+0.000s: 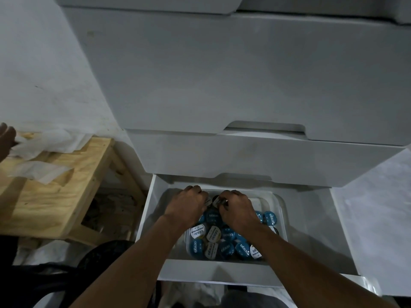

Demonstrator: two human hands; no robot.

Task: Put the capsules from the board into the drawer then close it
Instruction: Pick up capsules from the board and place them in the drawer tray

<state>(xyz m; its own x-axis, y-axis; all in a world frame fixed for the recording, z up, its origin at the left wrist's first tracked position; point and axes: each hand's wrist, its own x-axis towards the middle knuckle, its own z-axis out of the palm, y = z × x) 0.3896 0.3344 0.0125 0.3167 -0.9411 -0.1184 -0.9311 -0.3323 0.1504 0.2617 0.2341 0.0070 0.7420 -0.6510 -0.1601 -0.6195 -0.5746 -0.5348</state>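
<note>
Both hands were down in the open drawer (155,210), the bottom one of a white chest of drawers (222,74), pulled out toward the camera. The left hand (186,205) was curled closed around a capsule with a pale lid that peeked out at its fingertips. The right hand (236,207) was curled the same way, gripping a dark capsule with a light foil top. The two hands sat just beside each other, knuckles up, at the far end of a clear plastic tub (280,210) that rested inside the drawer. Below the wrists, the capsules (224,243) filled the near half of that tub, heaped in a jumble: mostly blue lids with white lettering, a few white lids among them, some flat and some tipped on edge. Over on the left stood a wooden board (66,174) of light plywood on a frame, well apart from the drawer, with crumpled white tissue paper (44,150) lying across its far end. Another person's hand (6,138) touched that paper at the frame's left edge, and whether it gripped the paper I could not tell
</note>
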